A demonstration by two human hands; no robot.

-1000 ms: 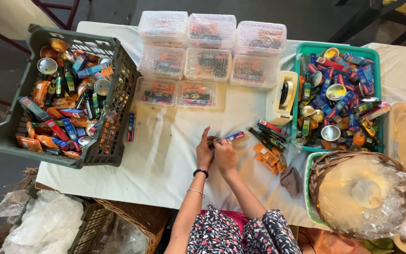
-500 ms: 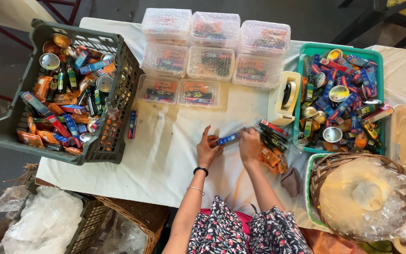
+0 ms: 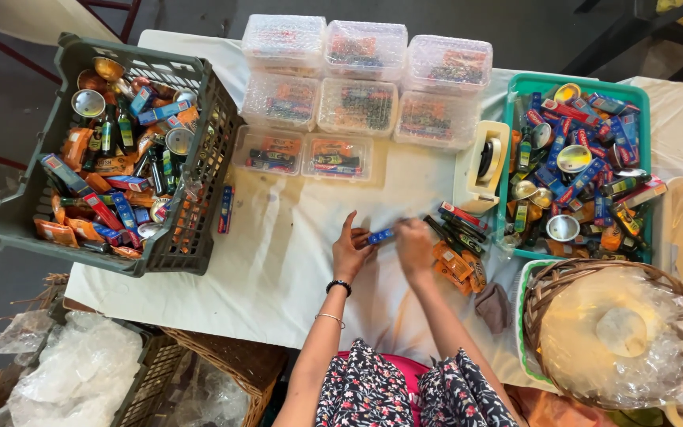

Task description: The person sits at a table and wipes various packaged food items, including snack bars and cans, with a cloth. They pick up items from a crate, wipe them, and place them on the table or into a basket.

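Observation:
My left hand and my right hand meet over the white tablecloth and together hold a small blue packet between their fingertips. The left wrist wears a black band and a thin bracelet. Just right of my right hand lies a loose pile of small orange, red and dark packets. The palms face down, so anything else under them is hidden.
A dark green crate full of packets, little bottles and tins stands at left. Clear lidded boxes are stacked at the back. A teal tray of goods, a tape dispenser and a wrapped wicker basket sit right.
My right hand has shifted to the right, away from the left, and the blue packet now stretches between the two hands. The view has drifted slightly.

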